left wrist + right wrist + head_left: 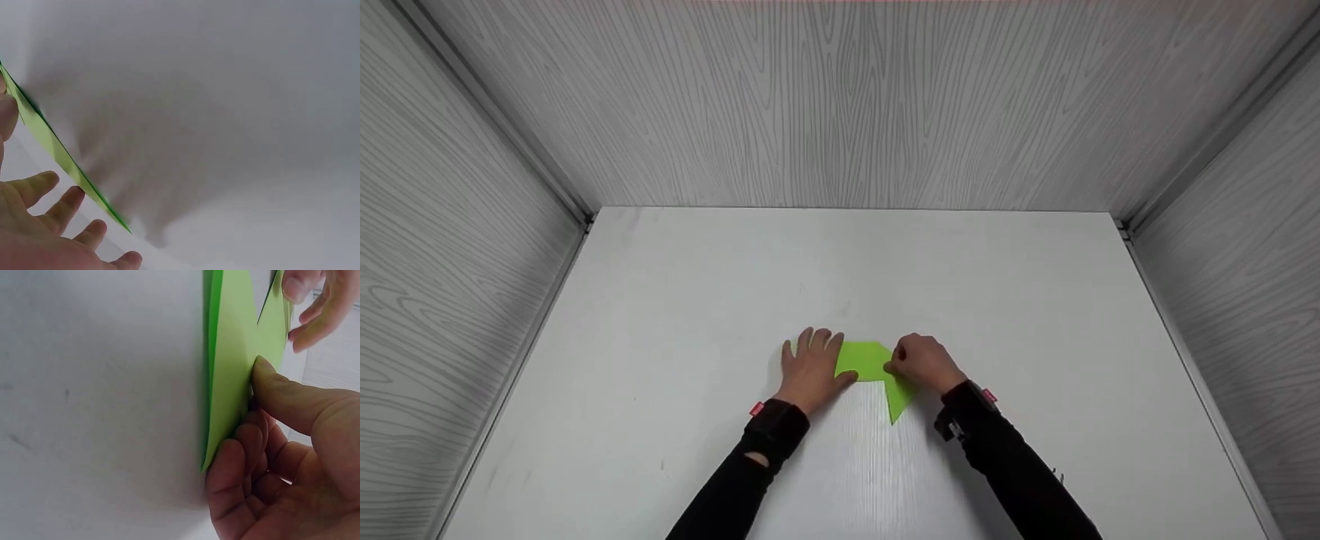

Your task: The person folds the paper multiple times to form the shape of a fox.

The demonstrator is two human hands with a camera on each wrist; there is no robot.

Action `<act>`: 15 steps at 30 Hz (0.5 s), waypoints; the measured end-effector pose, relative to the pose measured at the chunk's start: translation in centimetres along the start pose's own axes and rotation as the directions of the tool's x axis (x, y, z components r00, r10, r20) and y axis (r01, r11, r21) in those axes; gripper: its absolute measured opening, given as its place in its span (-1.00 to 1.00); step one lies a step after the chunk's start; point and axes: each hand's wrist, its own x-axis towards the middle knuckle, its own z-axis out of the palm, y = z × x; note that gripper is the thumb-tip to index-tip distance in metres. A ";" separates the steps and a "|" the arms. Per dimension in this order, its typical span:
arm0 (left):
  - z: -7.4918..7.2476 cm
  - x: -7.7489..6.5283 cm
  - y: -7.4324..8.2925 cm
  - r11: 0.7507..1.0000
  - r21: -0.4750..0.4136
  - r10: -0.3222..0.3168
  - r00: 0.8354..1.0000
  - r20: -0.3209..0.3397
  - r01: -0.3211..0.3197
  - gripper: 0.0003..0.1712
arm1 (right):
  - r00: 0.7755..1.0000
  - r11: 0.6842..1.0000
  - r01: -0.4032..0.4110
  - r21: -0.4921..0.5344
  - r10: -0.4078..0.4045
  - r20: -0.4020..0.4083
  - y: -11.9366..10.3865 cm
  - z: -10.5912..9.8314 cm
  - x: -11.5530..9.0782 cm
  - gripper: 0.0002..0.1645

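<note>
A folded piece of bright green paper [862,360] lies on the white tabletop, with a pointed flap hanging toward the near edge at its right. My left hand [810,375] rests over the paper's left part, fingers spread and thumb along the lower edge. At the right end, my right hand [926,364] pinches the paper between the thumb and curled fingers. The right wrist view shows the thumb on top of the folded paper [230,365] and the layers slightly apart at one edge. In the left wrist view the paper [50,143] appears as a thin strip beyond the fingertips.
The white tabletop [660,300] spreads around both hands. Grey wood-grain panels stand at the back [840,105], at the left [450,262] and at the right [1245,262]. Black bands with small red tags are on both wrists.
</note>
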 end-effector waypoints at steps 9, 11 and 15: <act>-0.6 0.3 -0.6 0.999 0.026 -0.043 0.999 -0.007 0.043 -0.14 | 1.000 1.000 0.006 0.030 -0.005 -0.009 0.0 0.1 -0.2 -0.77; -0.6 0.4 -0.5 0.998 0.040 -0.046 0.999 -0.016 0.047 -0.12 | 1.000 1.000 0.015 0.024 -0.014 -0.012 0.1 0.1 -0.2 -0.76; -0.8 0.6 -0.6 0.993 0.101 -0.053 0.998 -0.037 0.057 -0.09 | 1.000 1.000 0.018 0.020 -0.018 -0.005 0.1 0.0 -0.2 -0.76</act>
